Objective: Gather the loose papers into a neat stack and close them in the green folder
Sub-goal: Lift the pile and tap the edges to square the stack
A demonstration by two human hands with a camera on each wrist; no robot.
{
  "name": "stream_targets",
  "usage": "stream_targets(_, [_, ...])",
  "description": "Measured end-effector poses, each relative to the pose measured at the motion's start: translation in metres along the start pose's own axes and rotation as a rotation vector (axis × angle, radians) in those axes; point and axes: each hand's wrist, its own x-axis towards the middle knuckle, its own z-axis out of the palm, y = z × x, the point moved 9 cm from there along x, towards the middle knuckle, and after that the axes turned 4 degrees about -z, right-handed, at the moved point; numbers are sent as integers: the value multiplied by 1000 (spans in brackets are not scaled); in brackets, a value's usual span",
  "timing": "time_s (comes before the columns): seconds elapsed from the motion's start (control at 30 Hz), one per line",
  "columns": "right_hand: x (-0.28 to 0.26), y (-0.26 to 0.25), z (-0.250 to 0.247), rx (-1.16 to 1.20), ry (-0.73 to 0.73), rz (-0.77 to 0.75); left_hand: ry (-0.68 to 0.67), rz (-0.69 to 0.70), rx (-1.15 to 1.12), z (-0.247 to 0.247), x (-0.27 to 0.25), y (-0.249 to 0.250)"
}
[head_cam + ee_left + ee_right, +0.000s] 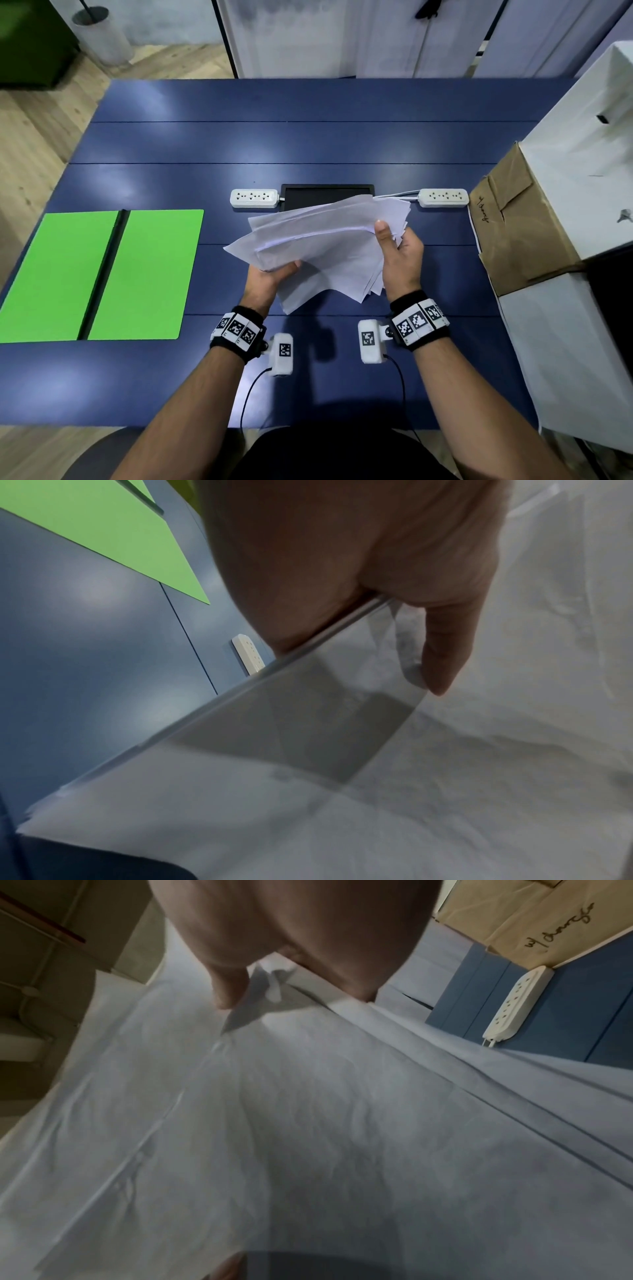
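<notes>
Papers [322, 246] between both hands' fingers [383, 229]

I see both hands lifting the papers [318, 246] above the blue desk [308, 137]; the sheets are fanned and uneven. My left hand [270, 279] grips their near left edge, thumb on top, and my right hand [399, 255] pinches the right side. The green folder [102, 274] lies open and flat to the left, well apart from the papers. Beyond them sit two white power strips [254, 198] either side of a black tray [327, 193]. A brown cardboard box [520, 222] stands at the right.
</notes>
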Motion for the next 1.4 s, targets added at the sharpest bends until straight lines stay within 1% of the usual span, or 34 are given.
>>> stream_targets(0.1, [-1, -7, 3, 27, -9, -9, 11, -4, 2, -1, 2, -2])
stream_targets(0.33, [-2, -33, 2, 39, 126, -73, -14, -17, 10, 0, 1, -6])
stream_targets(0.47, [0, -45, 3, 37, 156, -92, -16, -33, 0, 0, 0, -9])
stream_targets(0.6, [4, -40, 0, 18, 171, -123, -15, -24, -14, -1, 0, -7])
stream_targets(0.73, [4, -33, 0, 29, 168, -98, -25, -20, -4, -2, 1, -7])
stream_targets(0.97, [2, -30, 6, -24, 156, -87, -26, -25, -16, -2, 1, -10])
stream_targets(1.13, [-5, -39, 10, -67, 150, -130, -44, -19, -13, 1, -2, -8])
stream_targets(1.23, [-6, -43, 10, -147, 176, -153, -52, -16, -13, 2, -3, -7])
stream_targets(1.4, [-1, -37, 6, -80, 205, -138, -53, -16, -7, 1, -4, -7])
